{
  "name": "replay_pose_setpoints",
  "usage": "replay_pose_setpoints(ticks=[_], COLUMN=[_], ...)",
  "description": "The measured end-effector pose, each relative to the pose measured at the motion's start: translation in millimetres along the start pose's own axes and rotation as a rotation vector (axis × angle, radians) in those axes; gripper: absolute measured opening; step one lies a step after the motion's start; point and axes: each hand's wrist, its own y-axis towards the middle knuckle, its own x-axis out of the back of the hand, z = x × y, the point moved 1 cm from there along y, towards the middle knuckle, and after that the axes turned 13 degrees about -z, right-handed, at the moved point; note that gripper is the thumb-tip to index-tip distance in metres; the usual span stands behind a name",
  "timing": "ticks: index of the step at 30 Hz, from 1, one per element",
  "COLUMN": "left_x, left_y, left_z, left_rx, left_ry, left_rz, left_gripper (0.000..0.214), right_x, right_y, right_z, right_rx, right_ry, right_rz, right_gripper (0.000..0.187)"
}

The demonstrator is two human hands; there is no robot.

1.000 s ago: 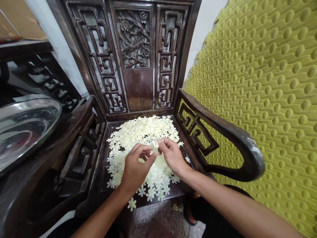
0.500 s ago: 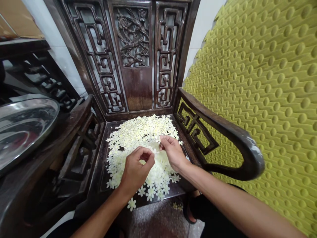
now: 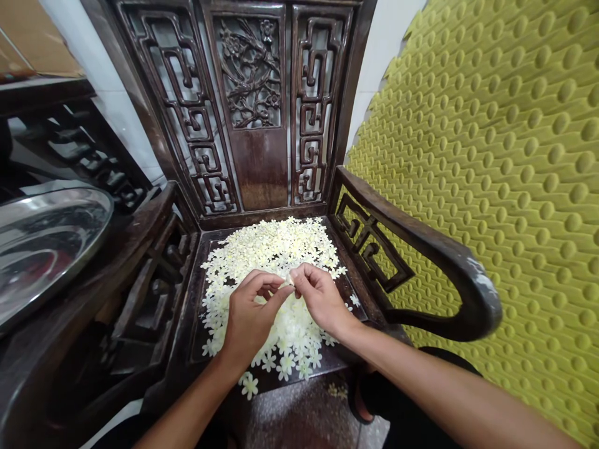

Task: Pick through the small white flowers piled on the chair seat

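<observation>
Many small white five-petalled flowers [image 3: 276, 243] with pale yellow centres cover the seat of a dark carved wooden chair [image 3: 259, 165]. Above them, my left hand [image 3: 255, 305] pinches with thumb and forefinger at a small white flower [image 3: 287, 280]. My right hand [image 3: 318, 293] is closed in a pinch at the same spot, its fingertips meeting those of the left. Between the fingertips only a bit of white petal shows; the rest is hidden by the fingers.
To the left, a shiny round metal tray [image 3: 93, 231] sits beside the chair's left armrest [image 3: 145, 218]. The right armrest [image 3: 421, 240] curves forward next to a yellow-green bumpy sheet [image 3: 505, 156]. One flower [image 3: 249, 386] lies at the seat's front edge, and a few more lie on the floor [image 3: 304, 418].
My right hand has come down and to the left, bringing its flower to my left fingertips. My left hand has shifted slightly left and up.
</observation>
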Motion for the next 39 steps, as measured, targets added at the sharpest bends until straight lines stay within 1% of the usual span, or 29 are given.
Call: replay_pose_setpoints(ticks=[11,17,22,26,28,29,31,33,34,36,39], left_x=[1.8,1.1,-0.6,-1.5,-1.3,-0.9,0.1,1.2,1.6,1.7,0.6], left_y=[-0.1,-0.1,-1.0,-2.1,-3.6,-4.3,-4.8,-3.7,-2.7,-0.6,0.2], left_z=[-1.3,-3.5,-6.3,-7.3,-7.3,-6.9,-4.9,-1.4,0.6,3.8,4.1], left_rx=[-0.002,-0.054,-0.093,-0.098,-0.101,-0.099,-0.081,-0.034,-0.005,0.046,0.030], left_ry=[-0.049,0.024,0.037,0.043,0.050,0.054,0.064,0.081,0.088,0.080,0.051], left_rz=[0.031,0.068,0.114,0.134,0.144,0.143,0.121,0.077,0.055,0.017,-0.001], left_gripper=[0.005,0.010,0.013,0.013,0.013,0.013,0.012,0.008,0.006,0.011,0.013], right_x=[0.1,-0.4,-5.8,-8.2,-4.3,-0.6,7.7,14.7,16.7,17.1,11.5], right_y=[-0.3,1.8,2.0,5.0,12.2,17.0,26.8,32.9,33.6,30.1,18.0], right_z=[1.1,-3.1,-7.3,-12.4,-16.0,-17.6,-19.0,-17.7,-16.2,-12.2,-5.0], right_rx=[-0.024,-0.056,-0.161,-0.255,-0.290,-0.298,-0.273,-0.235,-0.218,-0.179,-0.085], right_ry=[0.016,0.059,0.168,0.257,0.275,0.265,0.246,0.226,0.215,0.179,0.070], right_rz=[0.022,0.017,-0.014,-0.033,-0.078,-0.122,-0.174,-0.194,-0.190,-0.168,-0.093], right_gripper=[0.040,0.041,0.044,0.043,0.044,0.045,0.046,0.046,0.045,0.044,0.044])
